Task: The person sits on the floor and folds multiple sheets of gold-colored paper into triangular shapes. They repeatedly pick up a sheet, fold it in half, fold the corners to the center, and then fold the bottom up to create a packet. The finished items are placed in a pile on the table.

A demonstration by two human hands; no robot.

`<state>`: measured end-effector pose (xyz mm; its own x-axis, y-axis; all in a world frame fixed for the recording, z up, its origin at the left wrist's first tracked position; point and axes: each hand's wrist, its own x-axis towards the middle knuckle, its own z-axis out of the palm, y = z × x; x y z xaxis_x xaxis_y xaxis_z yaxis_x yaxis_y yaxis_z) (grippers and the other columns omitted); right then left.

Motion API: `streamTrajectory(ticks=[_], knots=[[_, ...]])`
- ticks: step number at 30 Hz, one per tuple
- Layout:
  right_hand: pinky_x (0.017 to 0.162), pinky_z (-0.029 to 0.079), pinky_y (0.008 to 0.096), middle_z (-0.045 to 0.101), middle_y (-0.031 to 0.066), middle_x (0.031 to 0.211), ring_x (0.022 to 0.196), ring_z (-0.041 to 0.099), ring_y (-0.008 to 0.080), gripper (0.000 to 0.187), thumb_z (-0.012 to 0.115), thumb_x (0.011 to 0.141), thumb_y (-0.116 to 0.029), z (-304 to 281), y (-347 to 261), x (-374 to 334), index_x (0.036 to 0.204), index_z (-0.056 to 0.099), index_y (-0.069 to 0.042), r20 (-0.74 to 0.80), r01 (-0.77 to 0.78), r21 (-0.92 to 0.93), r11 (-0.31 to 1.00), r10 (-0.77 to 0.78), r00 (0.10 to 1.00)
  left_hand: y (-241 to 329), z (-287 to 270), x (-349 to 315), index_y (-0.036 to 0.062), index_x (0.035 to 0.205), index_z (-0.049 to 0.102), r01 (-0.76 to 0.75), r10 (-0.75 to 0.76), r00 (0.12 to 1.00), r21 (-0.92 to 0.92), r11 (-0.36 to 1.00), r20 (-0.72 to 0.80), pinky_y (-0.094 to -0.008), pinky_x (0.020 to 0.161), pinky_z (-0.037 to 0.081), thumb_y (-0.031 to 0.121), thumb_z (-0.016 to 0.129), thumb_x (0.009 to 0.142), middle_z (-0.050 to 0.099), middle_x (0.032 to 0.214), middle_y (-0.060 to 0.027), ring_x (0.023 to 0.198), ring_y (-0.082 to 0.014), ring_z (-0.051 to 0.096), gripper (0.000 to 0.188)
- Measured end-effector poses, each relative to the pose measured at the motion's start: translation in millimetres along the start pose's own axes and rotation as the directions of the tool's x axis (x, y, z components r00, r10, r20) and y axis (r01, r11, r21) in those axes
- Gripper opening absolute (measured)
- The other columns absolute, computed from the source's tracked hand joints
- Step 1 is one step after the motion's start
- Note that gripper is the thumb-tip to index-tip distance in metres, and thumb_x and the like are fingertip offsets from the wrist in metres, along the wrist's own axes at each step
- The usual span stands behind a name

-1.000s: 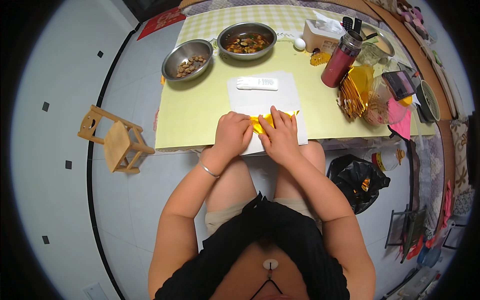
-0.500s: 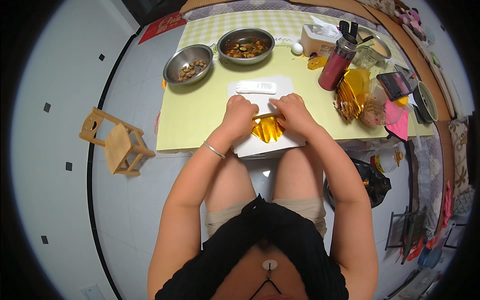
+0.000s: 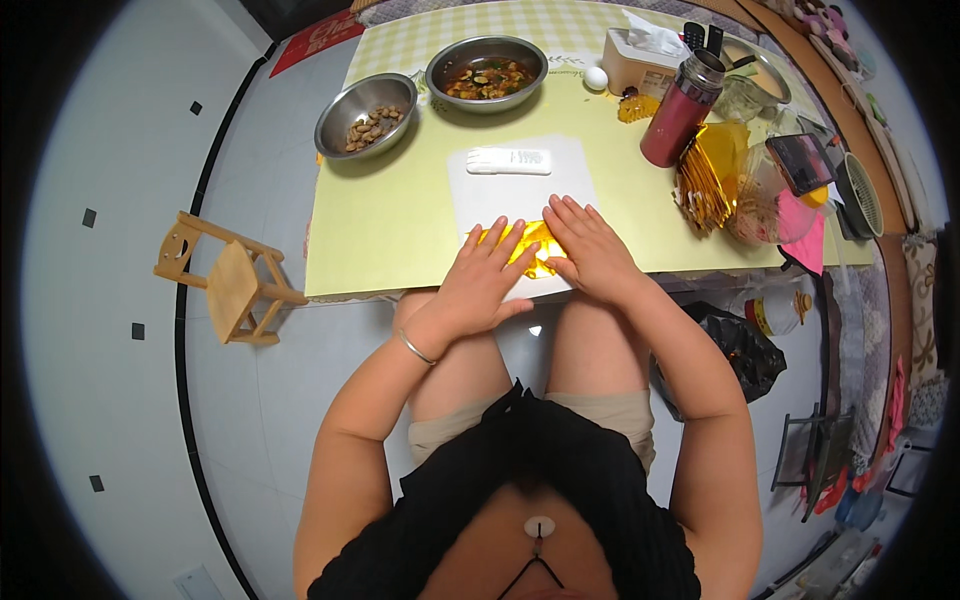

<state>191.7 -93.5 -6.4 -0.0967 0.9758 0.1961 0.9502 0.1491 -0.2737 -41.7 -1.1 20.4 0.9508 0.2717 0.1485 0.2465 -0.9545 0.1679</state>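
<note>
I have my left hand [image 3: 487, 275] and right hand [image 3: 598, 252] laid almost flat, each grip spread out, clasping nothing. They rest partly over the gold foil [image 3: 541, 240] on white paper [image 3: 520, 200] at the tabletop's [image 3: 390, 220] near edge, presumably to stop it curling.

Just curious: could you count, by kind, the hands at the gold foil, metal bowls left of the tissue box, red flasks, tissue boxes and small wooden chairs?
Hands: 2 (left hand, right hand)
Metal bowls: 2 (nut bowl, soup bowl)
Red flask: 1
Tissue box: 1
Wooden chair: 1
Total: 7
</note>
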Motion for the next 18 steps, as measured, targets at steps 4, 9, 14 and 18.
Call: streamTrajectory(ticks=[4, 9, 14, 18], knots=[[0.125, 0.02, 0.0471, 0.031, 0.0177, 0.164, 0.153, 0.027, 0.0337, 0.081, 0.066, 0.092, -0.042, -5.3, -0.8, -2.0, 0.157, 0.035, -0.005, 0.017, 0.02, 0.027, 0.999, -0.021, 1.0, -3.9, -8.8, -15.0, 0.0037, 0.153, 0.042, -0.143, 0.14, 0.989, 0.094, 0.985, 0.04, -0.0567, 0.122, 0.02, 0.057, 0.058, 0.094, 0.031, 0.163, -0.0218, 0.151, -0.0415, 0.026, 0.081], [0.124, 0.023, 0.0477, 0.036, 0.0194, 0.161, 0.151, 0.031, 0.0353, 0.079, 0.071, 0.086, -0.034, -22.3, 14.9, -5.9, 0.152, 0.041, -0.002, 0.036, 0.095, 0.207, 0.974, -0.105, 0.994, -24.4, -2.9, -20.5, 0.0006, 0.146, 0.049, -0.057, -0.004, 0.978, -0.286, 0.956, -0.208, -0.0489, 0.116, 0.036, 0.031, 0.069, 0.089, 0.05, 0.149, -0.0216, 0.138, -0.0384, 0.047, 0.068], [0.12, 0.032, 0.0454, 0.052, 0.0199, 0.148, 0.142, 0.044, 0.0363, 0.064, 0.073, 0.079, -0.027, -26.9, 9.9, -7.8, 0.135, 0.058, 0.001, -0.054, 0.095, 0.197, 0.976, -0.086, 0.995, -29.8, -6.5, -3.4, -0.0038, 0.116, 0.067, -0.032, -0.034, 0.941, -0.188, 0.982, -0.335, -0.044, 0.095, 0.052, 0.008, 0.069, 0.078, 0.066, 0.119, -0.0192, 0.106, -0.0366, 0.062, 0.04], [0.114, 0.039, 0.0453, 0.058, 0.0173, 0.139, 0.131, 0.053, 0.0349, 0.057, 0.072, 0.076, -0.025, -30.0, 3.1, -5.1, 0.127, 0.062, -0.001, -0.134, 0.112, 0.125, 0.986, -0.095, 0.986, -30.8, -3.9, 3.0, -0.0029, 0.111, 0.069, 0.027, -0.059, 0.959, -0.12, 0.992, -0.276, -0.0425, 0.091, 0.053, 0.006, 0.069, 0.076, 0.067, 0.113, -0.0167, 0.101, -0.0355, 0.063, 0.036]])
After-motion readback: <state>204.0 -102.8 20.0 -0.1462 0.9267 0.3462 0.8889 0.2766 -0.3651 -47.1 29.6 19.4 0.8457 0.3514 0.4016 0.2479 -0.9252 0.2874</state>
